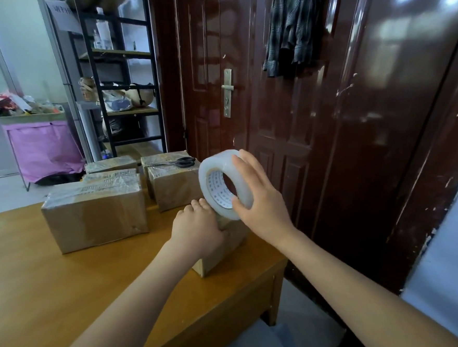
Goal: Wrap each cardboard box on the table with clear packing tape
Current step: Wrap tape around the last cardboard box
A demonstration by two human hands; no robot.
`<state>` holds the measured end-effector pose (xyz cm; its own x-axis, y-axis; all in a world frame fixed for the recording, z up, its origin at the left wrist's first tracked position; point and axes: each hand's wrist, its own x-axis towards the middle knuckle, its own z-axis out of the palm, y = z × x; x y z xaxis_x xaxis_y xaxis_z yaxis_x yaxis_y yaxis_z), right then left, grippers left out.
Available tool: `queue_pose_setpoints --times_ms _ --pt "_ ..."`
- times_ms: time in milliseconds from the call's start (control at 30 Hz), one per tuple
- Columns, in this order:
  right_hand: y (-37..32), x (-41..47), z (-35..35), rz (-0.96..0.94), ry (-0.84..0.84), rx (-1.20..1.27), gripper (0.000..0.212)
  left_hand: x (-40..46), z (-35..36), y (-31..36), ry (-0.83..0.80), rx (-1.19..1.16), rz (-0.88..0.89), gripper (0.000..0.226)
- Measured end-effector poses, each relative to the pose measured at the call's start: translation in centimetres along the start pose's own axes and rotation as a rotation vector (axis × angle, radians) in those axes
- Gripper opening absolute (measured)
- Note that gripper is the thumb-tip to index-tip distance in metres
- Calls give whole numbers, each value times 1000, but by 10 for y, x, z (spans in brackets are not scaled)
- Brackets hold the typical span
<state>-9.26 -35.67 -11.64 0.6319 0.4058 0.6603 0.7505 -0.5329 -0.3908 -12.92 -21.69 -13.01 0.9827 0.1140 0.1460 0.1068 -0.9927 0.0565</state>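
boxes [94,218]: 5 | tape rolls [224,184]: 1 | scissors [179,162]: 1 | tables [68,293]: 1

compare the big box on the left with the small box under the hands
The big box is larger and stands free; the small box sits at the table's right edge, held by the left hand. The big box shows glossy tape on top; the small box's top is mostly hidden by the hands and tape roll. Both are plain brown cardboard.
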Motion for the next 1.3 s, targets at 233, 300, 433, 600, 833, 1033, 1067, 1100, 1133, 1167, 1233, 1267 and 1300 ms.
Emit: queue_pose_setpoints --times_ms 233,300,433,600,833,1033,1067,1100,1133,1167,1233,1267,1300 --pt "-11 -3 -56 43 -160 -262 76 7 -1 -1 16 -19 41 84" --pt "-16 -12 -76 63 -284 -324 76 10 0 -4 17 -11 40 85" --pt "-14 -38 -95 164 -674 -425 79 14 -5 -5 17 -6 66 66" --pt "-7 -44 -88 160 -1009 -598 84 26 -20 -8 -104 -118 38 46" --pt "-16 8 -68 53 -1002 -675 77 50 -29 -54 -451 -855 -185 47" --pt "-8 34 -26 26 -1020 -590 72 57 -7 -84 -477 -936 -240 55" --pt "-6 37 -22 42 -1007 -553 71 58 -5 -84 -415 -891 -186 54" --pt "-5 40 -19 67 -984 -515 69 58 -2 -83 -343 -844 -134 52" --pt "-4 42 -16 97 -953 -478 67 60 0 -82 -261 -786 -89 52" --pt "-5 44 -13 130 -919 -440 65 62 2 -81 -157 -696 -50 51" --pt "-6 47 -6 185 -865 -362 65 64 3 -74 84 -444 19 50" --pt "-6 49 -1 204 -846 -330 65 66 3 -69 181 -362 41 50" --pt "-6 51 3 215 -822 -303 63 67 3 -64 241 -333 53 48"
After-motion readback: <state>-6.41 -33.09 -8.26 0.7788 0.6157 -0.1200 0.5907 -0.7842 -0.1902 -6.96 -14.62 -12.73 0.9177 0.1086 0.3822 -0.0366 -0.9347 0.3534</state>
